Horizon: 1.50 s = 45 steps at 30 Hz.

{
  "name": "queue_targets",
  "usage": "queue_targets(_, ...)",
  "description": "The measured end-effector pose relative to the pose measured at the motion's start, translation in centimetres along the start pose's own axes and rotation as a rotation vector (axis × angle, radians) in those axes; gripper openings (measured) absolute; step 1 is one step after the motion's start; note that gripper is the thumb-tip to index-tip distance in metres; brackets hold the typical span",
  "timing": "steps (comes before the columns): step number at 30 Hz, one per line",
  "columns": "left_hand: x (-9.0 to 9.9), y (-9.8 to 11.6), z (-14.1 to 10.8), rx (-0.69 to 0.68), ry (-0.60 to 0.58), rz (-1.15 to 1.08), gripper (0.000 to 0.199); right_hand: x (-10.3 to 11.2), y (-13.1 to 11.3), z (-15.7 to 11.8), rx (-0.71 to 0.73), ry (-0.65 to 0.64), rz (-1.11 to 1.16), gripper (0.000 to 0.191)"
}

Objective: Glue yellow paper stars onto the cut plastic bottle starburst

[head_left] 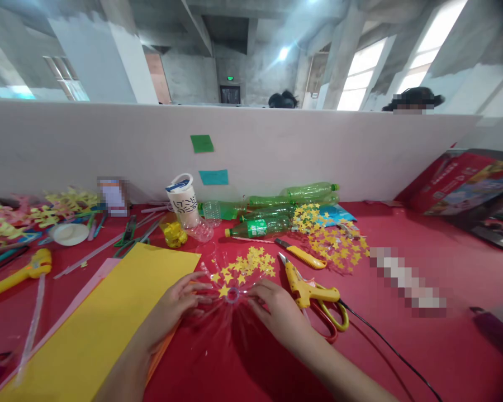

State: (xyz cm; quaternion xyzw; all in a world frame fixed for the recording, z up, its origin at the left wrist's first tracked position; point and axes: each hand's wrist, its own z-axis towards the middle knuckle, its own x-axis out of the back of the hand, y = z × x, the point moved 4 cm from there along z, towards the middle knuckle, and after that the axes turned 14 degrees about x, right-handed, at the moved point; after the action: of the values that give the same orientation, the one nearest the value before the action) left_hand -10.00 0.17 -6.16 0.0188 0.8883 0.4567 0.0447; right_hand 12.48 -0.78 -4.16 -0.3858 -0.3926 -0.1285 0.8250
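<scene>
A clear plastic piece cut into thin strips [232, 296] lies spread on the red table, its ring-shaped neck in the middle. Yellow paper stars [251, 263] cover its far strips. My left hand [182, 304] touches the strips on the left, fingers loosely spread. On the right, my right hand [276, 306] has its thumb and fingertips together at the strips beside the neck. Just right of that hand lies a yellow glue gun [304, 287] on scissors [333, 318]. Beyond them is a yellow cutter [305, 257].
Yellow paper [96, 318] lies at the left. Green bottles [260, 226], a white cup [183, 204] and another star-covered piece [337, 245] are farther back. A white partition [109, 139] stands behind; a black cord [389, 349] crosses the right side.
</scene>
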Motion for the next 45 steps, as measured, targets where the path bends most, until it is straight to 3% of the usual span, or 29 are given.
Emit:
queue_targets(5,-0.2,0.4,-0.5,0.036,0.028,0.089,0.050,3.5,0.1,0.2,-0.015,0.065,-0.136,0.019)
queue_targets(7,-0.3,0.5,-0.5,0.026,0.029,0.078,0.046,5.2,1.3,1.1,-0.029,0.052,-0.262,0.018)
queue_targets(10,-0.1,0.4,-0.3,0.028,0.046,0.062,0.044,6.2,4.6,3.5,-0.078,-0.070,-0.405,0.018)
queue_targets(14,0.3,0.1,0.0,0.024,0.048,0.056,0.050,4.6,8.8,6.8,-0.059,-0.276,-0.444,0.014)
queue_targets(16,0.8,0.1,0.1,0.001,0.084,0.064,0.052,3.4,10.1,7.9,-0.041,-0.372,-0.462,0.022)
queue_targets(22,2.7,0.5,0.2,-0.138,0.365,0.084,0.046,1.4,11.1,9.0,-0.011,-0.538,-0.505,0.029)
queue_targets(29,2.7,0.9,0.0,-0.233,0.488,0.070,0.038,0.3,11.8,9.4,-0.062,-0.595,-0.480,0.029)
queue_targets(33,2.5,1.1,-0.3,-0.219,0.539,0.135,0.033,0.6,12.3,9.3,-0.072,-0.581,-0.435,0.029)
queue_targets(39,2.5,1.0,-0.1,-0.250,0.553,0.190,0.029,0.1,11.7,9.6,-0.024,-0.570,-0.337,0.031)
queue_targets(45,2.4,1.0,-0.2,-0.312,0.591,0.250,0.027,-0.9,11.9,10.0,-0.101,-0.561,-0.273,0.030)
